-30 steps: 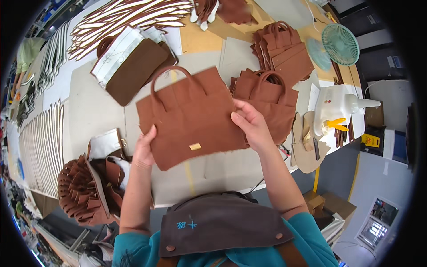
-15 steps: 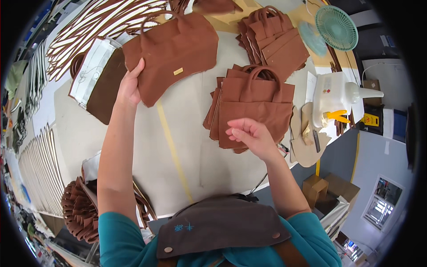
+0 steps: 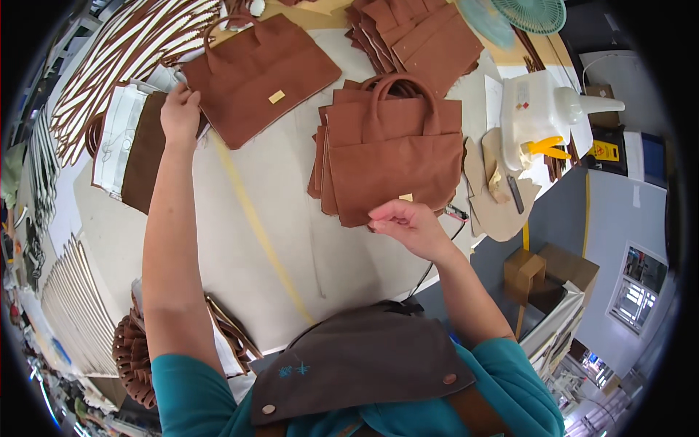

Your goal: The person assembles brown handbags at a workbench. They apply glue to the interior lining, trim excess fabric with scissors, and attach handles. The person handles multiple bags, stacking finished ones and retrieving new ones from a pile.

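Note:
A brown leather bag panel (image 3: 262, 76) with a handle and a small gold plate lies flat at the far left. My left hand (image 3: 180, 115) is at its left edge, fingers curled; what they hold, if anything, is hidden. Beside that hand lies a dark brown and white piece (image 3: 138, 146). To the right rests a stack of brown handled bag panels (image 3: 397, 164). My right hand (image 3: 409, 229) pinches the lower edge of its top panel, thumb and forefinger together. A gold plate (image 3: 405, 197) shows just above the hand.
More brown panels (image 3: 419, 40) are piled behind the stack. At right stand a white plastic container (image 3: 526, 105), a yellow-handled tool (image 3: 547, 148) and tan pattern pieces (image 3: 502, 215). A green fan (image 3: 535, 14) is at the back right. Brown strips (image 3: 131, 80) cover the far left.
The left panel has come down flat on the table, and my left hand has shifted to its edge with curled fingers. My right hand has moved onto the lower edge of the stack's top panel.

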{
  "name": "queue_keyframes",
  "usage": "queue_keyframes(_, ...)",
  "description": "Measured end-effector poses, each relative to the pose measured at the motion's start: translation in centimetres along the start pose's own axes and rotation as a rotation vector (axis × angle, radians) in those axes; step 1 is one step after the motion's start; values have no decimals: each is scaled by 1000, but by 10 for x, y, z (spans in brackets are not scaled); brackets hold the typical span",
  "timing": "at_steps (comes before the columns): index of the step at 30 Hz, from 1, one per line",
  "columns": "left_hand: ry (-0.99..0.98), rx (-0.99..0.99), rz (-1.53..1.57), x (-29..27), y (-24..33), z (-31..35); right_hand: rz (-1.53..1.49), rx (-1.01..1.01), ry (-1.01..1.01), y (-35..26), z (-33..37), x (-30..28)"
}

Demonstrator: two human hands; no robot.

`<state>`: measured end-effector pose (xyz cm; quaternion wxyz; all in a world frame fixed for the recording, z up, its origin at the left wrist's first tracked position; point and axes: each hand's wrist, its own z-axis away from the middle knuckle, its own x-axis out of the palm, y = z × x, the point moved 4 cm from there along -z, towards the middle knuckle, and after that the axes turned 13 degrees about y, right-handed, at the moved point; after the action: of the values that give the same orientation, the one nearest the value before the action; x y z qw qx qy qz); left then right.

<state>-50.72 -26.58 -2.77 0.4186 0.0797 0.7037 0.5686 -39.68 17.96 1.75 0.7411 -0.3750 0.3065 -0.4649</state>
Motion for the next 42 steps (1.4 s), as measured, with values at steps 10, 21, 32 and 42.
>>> queue_keyframes(10, -544, -160, 148, 69, 69, 211, -8, 21, 467, 40, 6, -92)
queue_keyframes(21, -530, -254, 71, 84, 65, 240, 278, -428, 874, -13, -39, -140)
queue_keyframes(32, -652, -255, 497, 83, 103, 266, -27, -196, 446, -27, -32, -6)
queue_keyframes(42, -652, -337, 734, 77, 70, 316, 509, -300, 445, -70, -29, 6)
